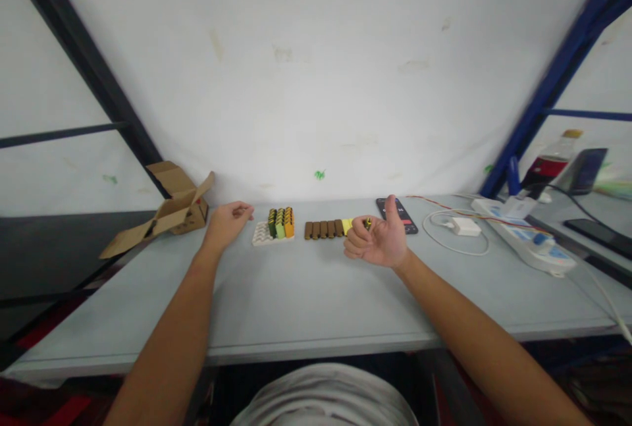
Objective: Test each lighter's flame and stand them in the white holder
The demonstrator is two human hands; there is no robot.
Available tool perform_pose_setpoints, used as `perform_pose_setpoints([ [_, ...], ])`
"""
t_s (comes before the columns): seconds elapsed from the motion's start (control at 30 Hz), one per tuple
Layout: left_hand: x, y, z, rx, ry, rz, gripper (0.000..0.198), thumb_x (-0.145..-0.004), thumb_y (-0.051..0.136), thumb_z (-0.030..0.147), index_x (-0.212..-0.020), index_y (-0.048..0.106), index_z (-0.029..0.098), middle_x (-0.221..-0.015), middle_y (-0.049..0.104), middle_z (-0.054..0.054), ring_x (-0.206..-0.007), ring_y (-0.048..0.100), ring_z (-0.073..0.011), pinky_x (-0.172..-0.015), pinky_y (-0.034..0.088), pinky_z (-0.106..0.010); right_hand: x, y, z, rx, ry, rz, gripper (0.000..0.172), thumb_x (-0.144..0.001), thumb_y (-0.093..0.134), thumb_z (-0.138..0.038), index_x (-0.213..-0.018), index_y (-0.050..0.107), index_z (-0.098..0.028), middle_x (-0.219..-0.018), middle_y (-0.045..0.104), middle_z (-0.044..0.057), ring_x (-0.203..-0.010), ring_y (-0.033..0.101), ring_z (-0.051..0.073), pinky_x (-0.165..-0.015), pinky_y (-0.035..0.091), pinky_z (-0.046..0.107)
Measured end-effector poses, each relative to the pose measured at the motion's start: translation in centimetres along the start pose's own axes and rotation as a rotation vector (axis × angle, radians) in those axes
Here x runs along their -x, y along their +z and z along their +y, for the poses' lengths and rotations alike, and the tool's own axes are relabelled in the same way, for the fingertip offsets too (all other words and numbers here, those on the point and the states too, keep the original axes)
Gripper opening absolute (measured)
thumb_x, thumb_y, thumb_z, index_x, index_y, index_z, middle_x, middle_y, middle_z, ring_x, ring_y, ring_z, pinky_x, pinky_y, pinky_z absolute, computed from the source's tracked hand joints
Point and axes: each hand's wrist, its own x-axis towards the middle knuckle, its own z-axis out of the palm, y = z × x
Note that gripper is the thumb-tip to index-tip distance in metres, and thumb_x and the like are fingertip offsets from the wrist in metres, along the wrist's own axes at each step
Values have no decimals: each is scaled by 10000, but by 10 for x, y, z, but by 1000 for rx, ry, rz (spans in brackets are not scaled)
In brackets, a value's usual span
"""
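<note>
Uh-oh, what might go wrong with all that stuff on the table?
The left hand is beside the tray, so a nudge might knock its blocks loose. The right hand looks close to the phone and could bump it. The box sits by the table's left edge, so a bump might tip it off.

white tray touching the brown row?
Apart. The head view shows a strip of grey tabletop between the right edge of the white tray and the leftmost brown block.
</note>
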Motion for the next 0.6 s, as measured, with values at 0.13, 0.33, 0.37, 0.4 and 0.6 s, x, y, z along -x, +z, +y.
perform_pose_setpoints([
  [0.13, 0, 1, -1, 9, -8, -29, 368, -758, 546, 519, -822, 693, 188, -728, 752, -58, -620, 673, -207, -633, 509, -289, 0, 1, 1, 25, -57, -105, 877, -776, -114, -842, -516, 423, -199, -460, 307, -24, -442, 300, 128, -526, 284, 306],
  [0.33, 1, -1, 5, -4, 6, -12, 373, -771, 534, 516, -832, 692, 185, -722, 747, -52, -611, 666, -198, -630, 507, -283, 2, -3, 4, 53, -70, -284, 875, -665, -121, -916, -455, 363, -218, -379, 292, -29, -411, 290, 119, -556, 322, 339],
  [0.37, 2, -2, 8, -5, 10, 0, 371, -775, 533, 517, -831, 691, 186, -716, 745, -48, -609, 664, -195, -635, 509, -282, 3, -5, 5, 55, -47, -310, 873, -638, -116, -933, -450, 355, -223, -361, 285, -32, -397, 286, 115, -560, 332, 346],
  [0.4, 3, -2, 11, -6, 15, 15, 370, -778, 533, 518, -831, 691, 188, -709, 743, -44, -608, 663, -192, -641, 511, -280, 5, -8, 5, 58, -16, -336, 867, -621, -112, -944, -448, 347, -229, -345, 274, -38, -381, 280, 112, -562, 340, 352],
  [0.6, 6, -3, 21, -11, 48, 57, 350, -790, 536, 506, -827, 694, 196, -685, 738, -33, -616, 659, -189, -653, 518, -274, 11, -22, 10, 78, 211, -404, 810, -660, -10, -964, -474, 316, -247, -334, 199, -79, -322, 244, 92, -551, 355, 356],
])
